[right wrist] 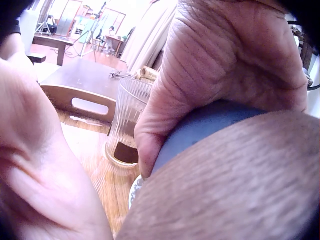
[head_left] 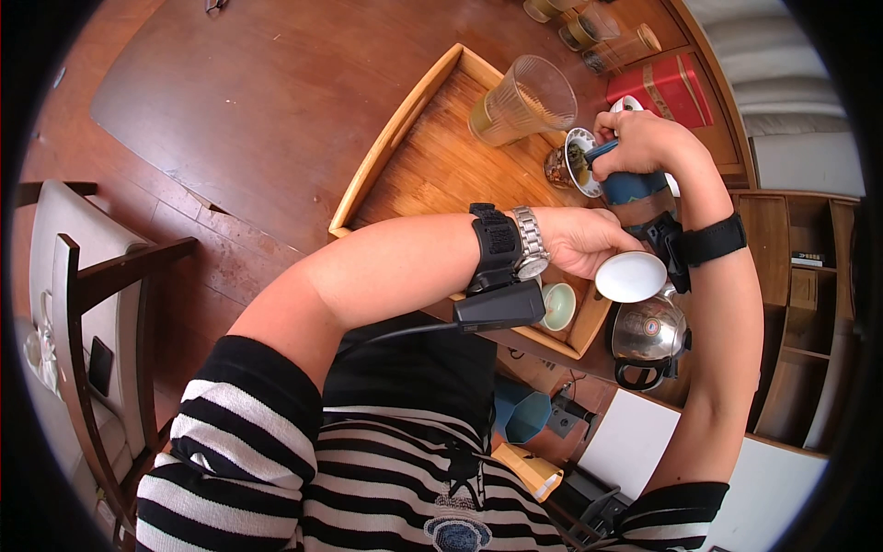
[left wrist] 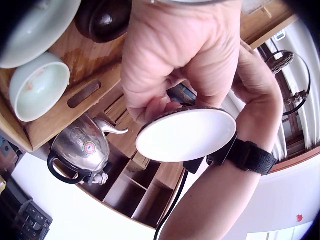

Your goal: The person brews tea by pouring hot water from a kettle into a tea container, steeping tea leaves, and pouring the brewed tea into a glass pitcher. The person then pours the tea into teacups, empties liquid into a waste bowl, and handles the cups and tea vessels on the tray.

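Nearest are the black-and-white striped clothing (head_left: 395,478) and the left forearm, which wears a metal watch (head_left: 529,244). The left hand (head_left: 584,241) pinches the edge of a round, white-lined lid or shallow dish (head_left: 630,277), held tilted with its white side showing. Just beyond, the right hand (head_left: 644,145) is curled round a blue canister (head_left: 635,189), which is tilted near a patterned bowl (head_left: 581,162); whether they touch cannot be told.

Below the hands lies a wooden tray (head_left: 409,179) on a reddish-brown worktop (head_left: 267,101). A pale green cup (head_left: 558,305) sits near one corner, and a ribbed glass pitcher (head_left: 521,101) stands upright on the tray. A steel kettle (head_left: 648,329) with a black handle is off the tray, beside its end. Farther out are a red box (head_left: 662,90), glass jars (head_left: 589,29) and wooden shelves (head_left: 800,313).
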Tool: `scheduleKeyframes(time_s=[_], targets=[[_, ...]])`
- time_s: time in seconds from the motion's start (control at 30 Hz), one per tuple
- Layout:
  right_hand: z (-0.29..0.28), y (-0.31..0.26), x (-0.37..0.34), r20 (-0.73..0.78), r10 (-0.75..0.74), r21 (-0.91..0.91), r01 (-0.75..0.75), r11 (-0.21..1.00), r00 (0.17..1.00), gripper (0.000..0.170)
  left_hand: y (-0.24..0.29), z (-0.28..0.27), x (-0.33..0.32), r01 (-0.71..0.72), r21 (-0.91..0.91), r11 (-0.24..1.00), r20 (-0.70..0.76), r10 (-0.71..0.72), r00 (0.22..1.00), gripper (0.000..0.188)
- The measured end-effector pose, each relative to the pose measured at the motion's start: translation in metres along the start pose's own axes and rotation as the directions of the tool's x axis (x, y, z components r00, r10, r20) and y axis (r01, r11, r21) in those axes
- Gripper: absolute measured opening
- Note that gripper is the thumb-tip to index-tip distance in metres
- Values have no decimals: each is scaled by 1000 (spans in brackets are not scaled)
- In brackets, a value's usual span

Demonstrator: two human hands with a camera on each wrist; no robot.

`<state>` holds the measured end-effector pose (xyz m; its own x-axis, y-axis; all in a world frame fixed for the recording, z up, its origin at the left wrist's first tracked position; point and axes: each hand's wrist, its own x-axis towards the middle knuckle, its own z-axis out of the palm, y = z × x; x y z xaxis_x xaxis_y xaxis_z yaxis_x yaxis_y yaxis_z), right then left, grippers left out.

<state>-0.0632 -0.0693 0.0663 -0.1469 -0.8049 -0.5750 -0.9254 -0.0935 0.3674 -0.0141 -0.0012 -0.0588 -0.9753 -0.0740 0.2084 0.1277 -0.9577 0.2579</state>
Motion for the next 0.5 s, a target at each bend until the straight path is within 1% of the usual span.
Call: scheduleKeyframes(time_s=[0.13,0.3,0.5], targets=[[1,0,1,-16,-4,-16,4,1000,1000,50,1,1,-1,2,0,1000,-27,-2,1000,24],[-2,-2,-1,-2,5,-9,-5,1000,1000,51,0,-2,2,-5,-6,1000,17,6,1000,23],[1,2,1,-27,-15,-8,15,1000,1000,51,0,-1,1,-5,-17,1000,12,6,1000,23]])
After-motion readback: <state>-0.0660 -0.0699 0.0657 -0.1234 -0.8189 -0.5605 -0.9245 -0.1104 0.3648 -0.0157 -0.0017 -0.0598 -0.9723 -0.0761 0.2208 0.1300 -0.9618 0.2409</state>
